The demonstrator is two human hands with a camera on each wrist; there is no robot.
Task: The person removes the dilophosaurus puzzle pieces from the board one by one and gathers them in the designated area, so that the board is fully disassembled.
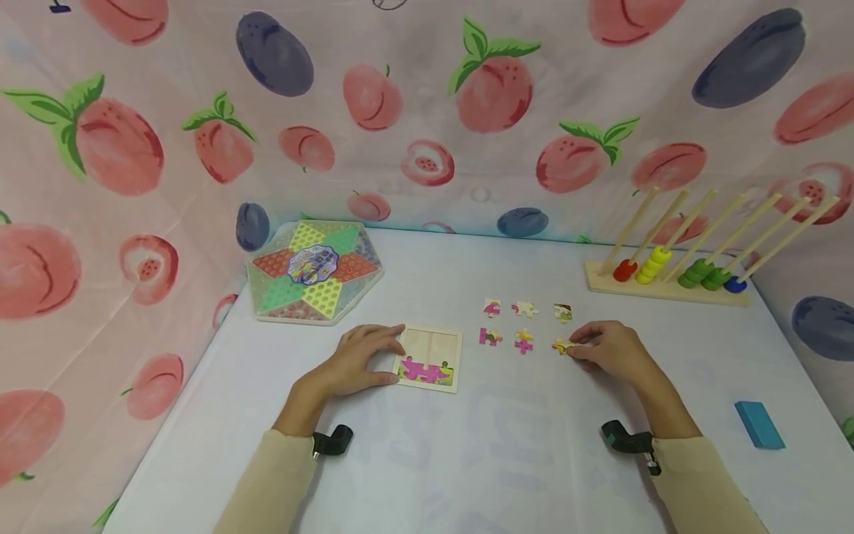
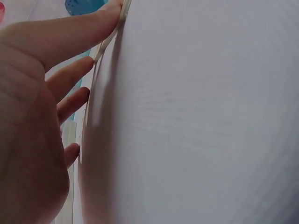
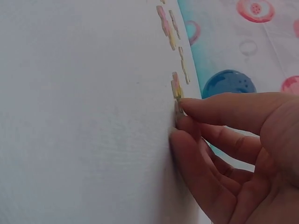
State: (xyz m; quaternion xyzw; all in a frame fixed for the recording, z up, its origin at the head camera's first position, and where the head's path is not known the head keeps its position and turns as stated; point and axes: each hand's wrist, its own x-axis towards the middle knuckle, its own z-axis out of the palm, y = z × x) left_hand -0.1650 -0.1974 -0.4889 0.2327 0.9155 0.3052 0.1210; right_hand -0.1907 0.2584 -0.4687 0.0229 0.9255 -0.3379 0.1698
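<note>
A small square wooden puzzle tray (image 1: 432, 340) lies on the table, its lower part filled with joined pink and green jigsaw pieces (image 1: 425, 371). My left hand (image 1: 360, 361) rests at the tray's left side, fingers spread, with fingertips and thumb touching its edge. My right hand (image 1: 614, 350) pinches a yellowish puzzle piece (image 1: 560, 346) at the table top; the fingers (image 3: 196, 149) cover part of it. Other loose pieces lie between the tray and that hand: a pink one (image 1: 491, 308), a pale one (image 1: 524, 308) and a green-brown one (image 1: 563, 313) behind, two pink-yellow ones (image 1: 490, 337) in front.
A Chinese checkers board (image 1: 316, 272) lies at the back left. At the back right stands a wooden peg counting rack (image 1: 667, 285) with coloured beads. A blue block (image 1: 760, 425) lies near the right edge. A fruit-print cloth (image 1: 427, 111) hangs behind the white table.
</note>
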